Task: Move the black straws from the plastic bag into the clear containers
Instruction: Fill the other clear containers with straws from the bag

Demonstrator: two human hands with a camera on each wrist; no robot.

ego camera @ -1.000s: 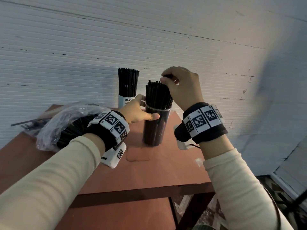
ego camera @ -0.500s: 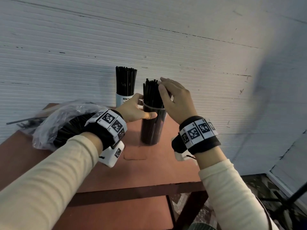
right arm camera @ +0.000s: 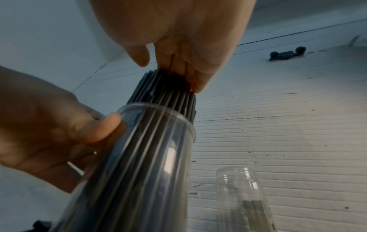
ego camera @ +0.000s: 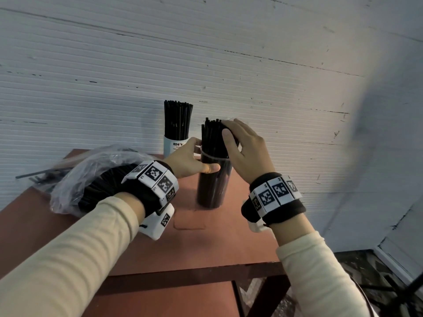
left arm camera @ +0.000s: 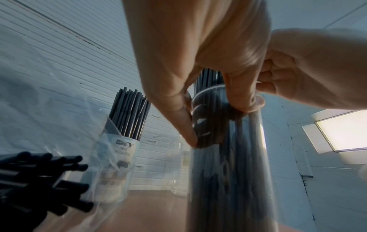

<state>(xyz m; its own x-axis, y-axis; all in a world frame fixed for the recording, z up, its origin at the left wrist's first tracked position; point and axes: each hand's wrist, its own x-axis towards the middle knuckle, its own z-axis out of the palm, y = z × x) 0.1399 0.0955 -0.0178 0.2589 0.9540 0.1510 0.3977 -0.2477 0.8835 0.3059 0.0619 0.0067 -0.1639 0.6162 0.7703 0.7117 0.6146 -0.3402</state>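
A clear container (ego camera: 212, 188) packed with black straws (ego camera: 211, 136) stands upright on the red-brown table (ego camera: 206, 243). My left hand (ego camera: 196, 159) grips it just below the rim, thumb in front and fingers behind. My right hand (ego camera: 235, 133) lies over the straw tops with straight fingers (right arm camera: 190, 75) pressing down on them, thumb apart. The plastic bag (ego camera: 91, 170) lies at the left behind my left wrist, with more black straws (left arm camera: 39, 175) inside. A second, labelled container (ego camera: 175, 145) full of straws stands at the back by the wall.
An empty clear jar (right arm camera: 242, 196) stands to the right of the gripped container, near the white ribbed wall (ego camera: 274, 88). A few loose straws (ego camera: 39, 176) lie at the table's far left corner. The table's front edge (ego camera: 194, 273) drops to a lower shelf.
My right hand has gone from pinching at the top of the bundle to lying flat on the straw tops, a little lower. The left hand keeps its grip on the container.
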